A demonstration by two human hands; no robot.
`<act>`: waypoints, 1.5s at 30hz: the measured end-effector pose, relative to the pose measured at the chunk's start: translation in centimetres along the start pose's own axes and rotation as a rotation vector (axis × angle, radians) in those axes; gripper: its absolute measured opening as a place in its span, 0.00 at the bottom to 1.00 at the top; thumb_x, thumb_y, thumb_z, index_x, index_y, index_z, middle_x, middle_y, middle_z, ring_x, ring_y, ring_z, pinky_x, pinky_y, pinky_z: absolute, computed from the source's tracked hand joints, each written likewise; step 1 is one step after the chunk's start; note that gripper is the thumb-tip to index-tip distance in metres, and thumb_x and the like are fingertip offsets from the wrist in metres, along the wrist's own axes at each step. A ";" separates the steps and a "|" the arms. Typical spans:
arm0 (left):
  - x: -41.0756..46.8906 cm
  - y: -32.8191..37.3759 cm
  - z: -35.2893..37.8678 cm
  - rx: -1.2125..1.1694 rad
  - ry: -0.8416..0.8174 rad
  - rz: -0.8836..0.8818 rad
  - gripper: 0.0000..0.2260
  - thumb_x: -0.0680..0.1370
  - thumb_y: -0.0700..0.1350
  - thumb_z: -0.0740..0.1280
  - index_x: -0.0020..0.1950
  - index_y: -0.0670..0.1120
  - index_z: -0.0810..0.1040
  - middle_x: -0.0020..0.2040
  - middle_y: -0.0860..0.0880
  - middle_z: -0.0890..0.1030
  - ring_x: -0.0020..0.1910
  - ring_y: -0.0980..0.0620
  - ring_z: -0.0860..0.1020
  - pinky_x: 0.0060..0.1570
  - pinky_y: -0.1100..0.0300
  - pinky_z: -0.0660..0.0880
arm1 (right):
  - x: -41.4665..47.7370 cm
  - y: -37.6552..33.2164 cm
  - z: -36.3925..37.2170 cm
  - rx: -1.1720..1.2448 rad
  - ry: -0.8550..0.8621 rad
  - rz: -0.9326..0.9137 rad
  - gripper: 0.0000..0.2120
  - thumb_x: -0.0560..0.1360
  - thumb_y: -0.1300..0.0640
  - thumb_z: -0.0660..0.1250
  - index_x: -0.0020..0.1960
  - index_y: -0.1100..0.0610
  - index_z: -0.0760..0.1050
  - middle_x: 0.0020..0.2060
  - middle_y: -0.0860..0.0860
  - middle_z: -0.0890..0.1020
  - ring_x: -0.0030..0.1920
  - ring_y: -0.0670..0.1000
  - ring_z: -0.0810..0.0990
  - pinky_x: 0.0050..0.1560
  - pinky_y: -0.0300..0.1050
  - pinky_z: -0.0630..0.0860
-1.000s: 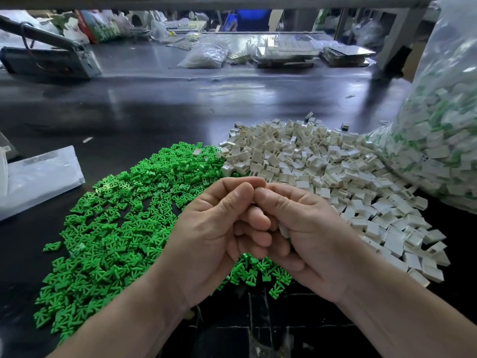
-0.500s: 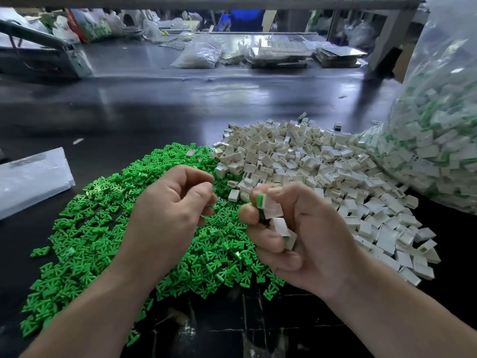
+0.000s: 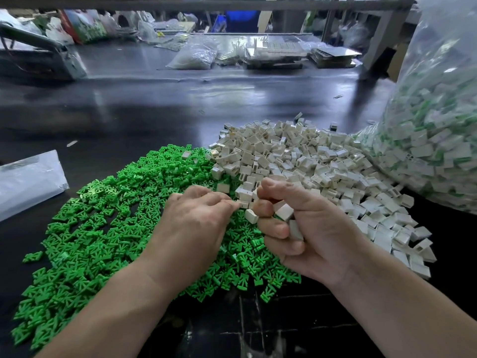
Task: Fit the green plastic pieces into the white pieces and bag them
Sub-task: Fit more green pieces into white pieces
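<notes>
Dark worktable (image 3: 154,112): green pieces (image 3: 103,215) heaped left, white pieces (image 3: 296,156) right, filled bag (image 3: 438,125) far right. Right hand (image 3: 309,228) curls round several white ones; left hand (image 3: 191,228) fingertips bunched together, can't tell on what.

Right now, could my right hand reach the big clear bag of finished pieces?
Probably yes: the right hand lies on the same side as the clear bag, with only the low white pile between. It grips several white pieces, though.
</notes>
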State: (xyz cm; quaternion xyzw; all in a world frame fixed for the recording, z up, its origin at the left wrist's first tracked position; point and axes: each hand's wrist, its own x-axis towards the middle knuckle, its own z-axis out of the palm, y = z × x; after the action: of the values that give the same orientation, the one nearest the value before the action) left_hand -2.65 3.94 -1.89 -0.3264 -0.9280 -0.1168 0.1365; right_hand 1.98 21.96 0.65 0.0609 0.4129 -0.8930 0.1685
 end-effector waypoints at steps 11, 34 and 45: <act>-0.2 1.1 -1.8 -0.554 0.229 -0.168 0.09 0.74 0.55 0.69 0.53 0.57 0.79 0.45 0.62 0.81 0.49 0.64 0.78 0.46 0.74 0.71 | 0.2 0.8 -0.1 -0.485 0.139 -0.075 0.06 0.78 0.50 0.71 0.49 0.52 0.81 0.33 0.49 0.76 0.23 0.46 0.70 0.19 0.34 0.63; -1.2 -0.5 -1.6 -0.140 -0.099 -0.179 0.10 0.76 0.60 0.65 0.52 0.59 0.78 0.46 0.62 0.79 0.43 0.63 0.74 0.40 0.71 0.65 | 0.2 0.3 -0.7 -0.328 0.051 -0.047 0.06 0.73 0.61 0.71 0.48 0.53 0.82 0.35 0.54 0.77 0.24 0.48 0.70 0.18 0.36 0.62; -1.0 -0.5 -1.8 -0.722 0.083 -0.400 0.07 0.77 0.46 0.69 0.48 0.59 0.83 0.38 0.59 0.84 0.37 0.57 0.83 0.36 0.67 0.77 | 0.0 0.1 -0.4 -0.297 0.027 -0.023 0.08 0.74 0.52 0.70 0.37 0.52 0.81 0.34 0.53 0.77 0.24 0.47 0.70 0.18 0.35 0.64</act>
State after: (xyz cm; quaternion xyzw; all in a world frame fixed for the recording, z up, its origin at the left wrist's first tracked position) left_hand -1.91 2.38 -0.59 -0.1617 -0.8662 -0.4721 0.0250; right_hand 1.94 22.26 0.32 0.0426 0.5435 -0.8229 0.1599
